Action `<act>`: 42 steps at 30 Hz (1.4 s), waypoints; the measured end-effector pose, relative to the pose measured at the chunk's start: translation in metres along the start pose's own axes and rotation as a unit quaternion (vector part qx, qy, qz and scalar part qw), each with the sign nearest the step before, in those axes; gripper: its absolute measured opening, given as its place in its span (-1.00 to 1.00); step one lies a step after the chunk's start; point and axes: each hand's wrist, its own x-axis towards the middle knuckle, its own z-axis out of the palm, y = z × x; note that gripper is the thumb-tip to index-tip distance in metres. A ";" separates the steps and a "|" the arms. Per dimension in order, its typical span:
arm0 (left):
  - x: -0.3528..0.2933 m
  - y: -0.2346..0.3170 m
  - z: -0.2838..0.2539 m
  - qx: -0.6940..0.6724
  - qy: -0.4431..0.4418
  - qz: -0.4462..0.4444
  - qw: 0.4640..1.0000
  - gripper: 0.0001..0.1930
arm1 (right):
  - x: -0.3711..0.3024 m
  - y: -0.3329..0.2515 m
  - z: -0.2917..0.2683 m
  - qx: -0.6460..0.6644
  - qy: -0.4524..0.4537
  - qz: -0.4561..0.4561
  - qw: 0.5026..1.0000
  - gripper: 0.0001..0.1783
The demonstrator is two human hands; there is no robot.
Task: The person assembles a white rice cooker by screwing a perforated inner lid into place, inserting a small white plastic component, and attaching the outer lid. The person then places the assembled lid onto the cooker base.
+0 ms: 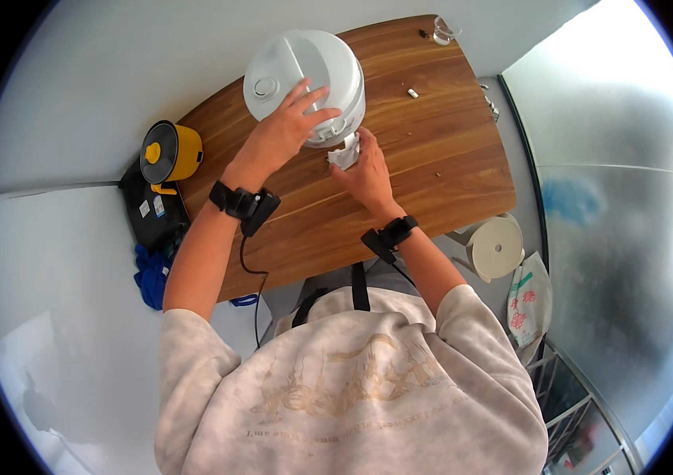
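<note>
A white rounded appliance [289, 67] that looks like a rice cooker, with a round vent on its lid, stands on the wooden table near the far edge. My left hand [285, 125] lies on its lid and upper side, fingers spread. Down by the lower right side of the appliance, my right hand [368, 170] pinches a crumpled white tissue [344, 154], thumb on one side and fingers on the other. Whether the tissue presses on the appliance I cannot tell. Both wrists wear black bands with small boxes and cables.
On the wooden table [447, 134] lie a small white piece [412, 93] and some crumbs; a clear glass cup [442, 32] stands at its far right corner. Left are a yellow pot [186, 152] with a dark lid and a black bag [158, 229]. A beige stool [495, 247] stands right.
</note>
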 end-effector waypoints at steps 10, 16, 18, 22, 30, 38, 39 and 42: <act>-0.090 -0.099 0.065 -0.504 0.230 -0.432 0.712 -0.58 | 0.074 0.055 -0.058 0.394 0.032 0.099 0.913 -0.44; -0.065 -0.114 0.098 -0.652 0.178 -0.330 0.659 -0.25 | 0.143 0.056 -0.046 0.463 -0.023 0.075 0.883 -0.58; -0.056 -0.108 0.104 -0.660 0.180 -0.313 0.659 -0.23 | 0.154 0.056 -0.034 0.423 -0.067 0.055 0.902 -0.58; -0.062 -0.110 0.116 -0.678 0.214 -0.336 0.618 -0.33 | 0.166 0.082 -0.023 -0.039 -0.016 -0.179 0.983 -0.55; -0.134 -0.156 0.101 -0.652 0.265 -0.348 0.619 -0.42 | 0.180 0.025 0.058 0.375 -0.197 0.041 0.905 -0.31; -0.210 -0.124 0.085 -0.598 0.354 -0.463 0.551 -0.46 | 0.126 -0.020 0.103 0.268 -0.281 -0.031 0.921 -0.30; -0.220 -0.122 0.088 -0.580 0.361 -0.467 0.562 -0.47 | 0.123 -0.007 0.115 0.249 -0.254 -0.051 0.933 -0.32; -0.267 -0.124 0.112 -0.535 0.407 -0.471 0.570 -0.48 | 0.091 -0.035 0.101 0.137 -0.239 -0.067 0.959 -0.33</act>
